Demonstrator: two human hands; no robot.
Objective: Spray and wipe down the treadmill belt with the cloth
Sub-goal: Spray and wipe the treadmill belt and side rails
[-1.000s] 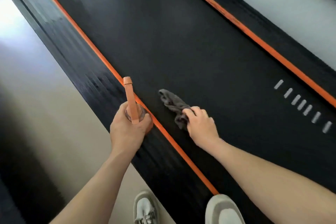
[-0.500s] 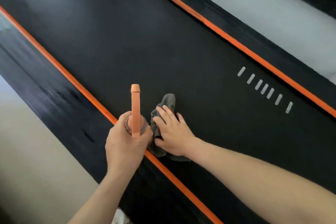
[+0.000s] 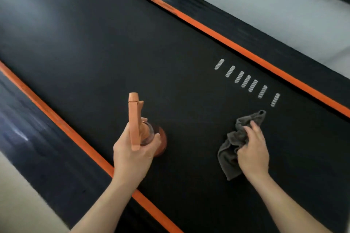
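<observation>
Wiping seems the step in hand: our right hand (image 3: 252, 154) grips the crumpled dark grey cloth (image 3: 230, 149) on the black treadmill belt (image 3: 113, 53), right of centre, with most belt lying to its left. Our left hand (image 3: 132, 155), nearer that stretch, clasps the orange plastic spray bottle (image 3: 134, 119).

Left hand (image 3: 132, 154): bare, back in view; smooth surface, knuckles faintly raised.
Left wrist (image 3: 126, 178): bare; the narrowest stretch, just below the hand.
Left forearm (image 3: 107, 206): bare along its whole visible length, widening away from the hand down to the frame edge.
Right hand (image 3: 252, 152): bare, back in view; knuckle line faint, fingertips rounded.
Right wrist (image 3: 255, 175): bare, just below the hand.
Right forearm (image 3: 284, 204): bare, widening away from the hand to the frame edge; outline slightly blurred.
</observation>
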